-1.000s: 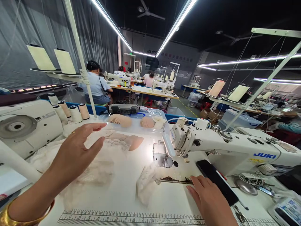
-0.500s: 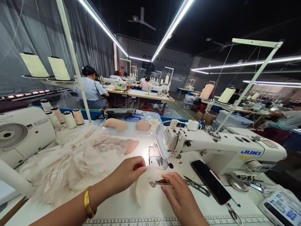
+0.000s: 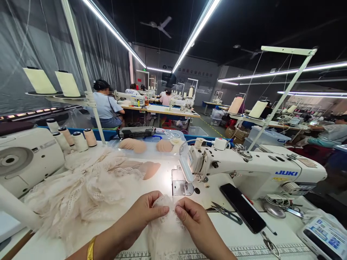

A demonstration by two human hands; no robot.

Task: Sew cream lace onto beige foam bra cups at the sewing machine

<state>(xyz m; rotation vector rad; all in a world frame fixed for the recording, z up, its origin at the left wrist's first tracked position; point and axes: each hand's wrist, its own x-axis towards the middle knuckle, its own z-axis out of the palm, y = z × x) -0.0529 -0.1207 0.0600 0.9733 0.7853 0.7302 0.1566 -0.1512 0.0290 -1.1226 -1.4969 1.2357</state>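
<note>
A cream lace fabric piece point(image 3: 164, 231) hangs between my two hands, in front of the needle plate of a white sewing machine point(image 3: 244, 169). My left hand point(image 3: 151, 211), with a gold bracelet at the wrist, pinches its upper left edge between thumb and fingers. Close beside it, my right hand point(image 3: 191, 216) pinches the right edge of the same lace. The fabric's lower end drapes over the printed ruler strip point(image 3: 230, 251) along the table's front. Dark thread snips point(image 3: 227, 213) lie just right of my right hand.
A heap of cream lace fabric point(image 3: 89, 191) covers the left of the table. A black phone point(image 3: 242, 207) lies under the machine arm. Beige rounded pads point(image 3: 132, 145) rest in a clear tray behind. Thread cones point(image 3: 80, 141) stand at left. Several people sit at machines farther off.
My hands have drawn closer together and lower, and both now pinch the lace. My right hand has left the metal tool near the snips. The fabric is lifted nearer to me.
</note>
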